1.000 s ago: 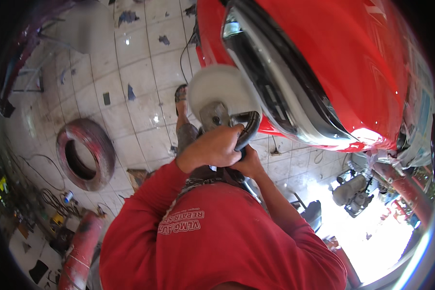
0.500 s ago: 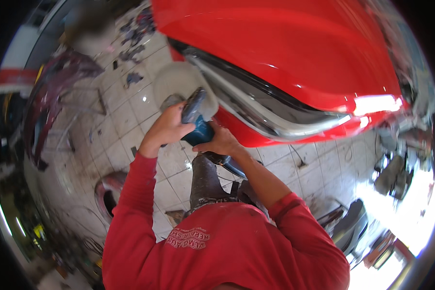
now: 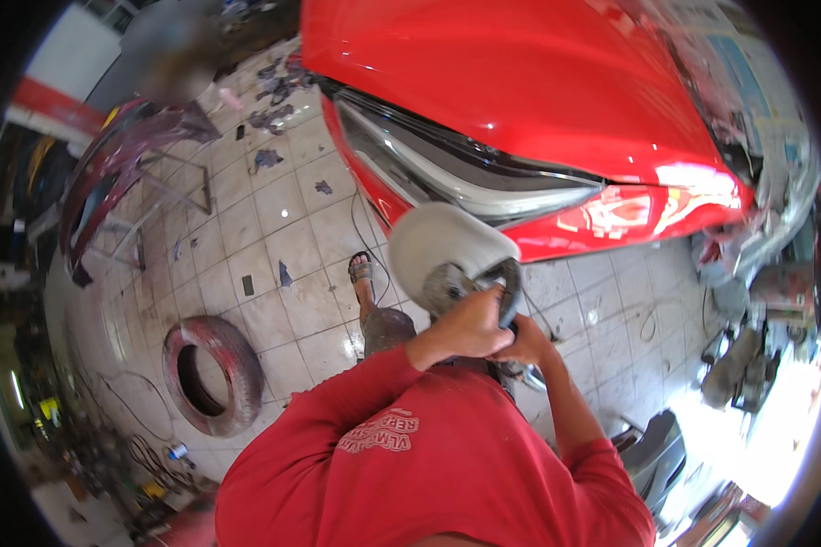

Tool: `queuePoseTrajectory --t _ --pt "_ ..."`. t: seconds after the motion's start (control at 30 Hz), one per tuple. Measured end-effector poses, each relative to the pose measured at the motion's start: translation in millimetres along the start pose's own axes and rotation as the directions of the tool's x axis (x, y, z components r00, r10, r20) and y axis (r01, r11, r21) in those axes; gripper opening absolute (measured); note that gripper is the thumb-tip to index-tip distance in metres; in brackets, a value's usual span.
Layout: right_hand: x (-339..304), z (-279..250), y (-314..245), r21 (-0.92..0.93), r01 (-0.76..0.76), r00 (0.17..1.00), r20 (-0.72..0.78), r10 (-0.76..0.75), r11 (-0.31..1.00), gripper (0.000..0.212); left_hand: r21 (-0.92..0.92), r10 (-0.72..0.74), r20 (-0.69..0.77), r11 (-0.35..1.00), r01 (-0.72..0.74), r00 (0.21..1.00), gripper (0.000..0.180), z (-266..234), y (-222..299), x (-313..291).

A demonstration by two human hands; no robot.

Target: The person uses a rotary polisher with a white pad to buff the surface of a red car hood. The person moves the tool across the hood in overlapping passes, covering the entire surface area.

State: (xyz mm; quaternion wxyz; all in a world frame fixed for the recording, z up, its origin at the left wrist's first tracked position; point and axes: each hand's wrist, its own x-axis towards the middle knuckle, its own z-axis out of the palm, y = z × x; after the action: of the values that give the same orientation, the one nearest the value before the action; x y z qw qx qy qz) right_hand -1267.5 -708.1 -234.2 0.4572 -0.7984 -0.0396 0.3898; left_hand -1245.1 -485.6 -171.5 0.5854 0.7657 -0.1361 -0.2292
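A polisher with a broad, pale round pad (image 3: 433, 242) is in front of my body, close below the corner of the red car's headlight (image 3: 483, 196). My left hand (image 3: 470, 325) is closed around the dark front handle (image 3: 509, 283) of the polisher. Just to its right, my right hand (image 3: 529, 343) wraps round the tool's body, most of which the hands hide. The pad's face is turned toward the glossy red car (image 3: 520, 82). Whether the pad touches the bumper cannot be made out.
A worn tire (image 3: 214, 374) lies on the white tiled floor at left. Behind it a dark red bumper (image 3: 123, 159) rests on a metal stand (image 3: 178, 182). Rags (image 3: 266, 159) and a cable (image 3: 362, 214) lie about the floor. Another person (image 3: 169, 46) is at the far left.
Both hands and the polisher have swung right and nearer to my body, from the headlight's left side to below its lower edge. The view has shifted, so the tire and my sandalled foot show fully.
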Motion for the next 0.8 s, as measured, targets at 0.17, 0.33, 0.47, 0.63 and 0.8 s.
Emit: queuePoseTrajectory --t 0.17,0.33,0.47,0.63,0.8 --pt "-28.3 -19.0 49.0 0.087 0.052 0.993 -0.109 -0.043 0.995 0.05 0.073 0.022 -0.001 0.997 -0.022 1.0 0.041 40.3 23.7 11.1" --pt "7.8 -2.5 29.3 0.087 0.079 0.996 -0.055 -0.074 0.993 0.065 0.086 -0.006 -0.07 0.996 0.012 0.998 0.038 15.2 9.6 1.8" --pt "54.6 31.7 -29.6 0.018 0.141 0.99 0.0 -0.141 0.99 0.083 0.144 -0.041 -0.094 0.988 0.054 0.995 0.04 -51.9 -7.5 -18.4" --pt "123.4 76.1 -85.0 -0.034 0.15 0.985 -0.078 -0.152 0.988 0.083 0.215 0.028 -0.086 0.977 -0.009 0.996 0.045 -147.2 -50.4 -17.0" --pt "198.1 98.1 -148.2 0.039 0.003 0.997 -0.077 0.0 0.999 0.082 0.148 -0.037 -0.016 0.988 0.039 0.999 0.047 -254.0 -77.6 2.4"
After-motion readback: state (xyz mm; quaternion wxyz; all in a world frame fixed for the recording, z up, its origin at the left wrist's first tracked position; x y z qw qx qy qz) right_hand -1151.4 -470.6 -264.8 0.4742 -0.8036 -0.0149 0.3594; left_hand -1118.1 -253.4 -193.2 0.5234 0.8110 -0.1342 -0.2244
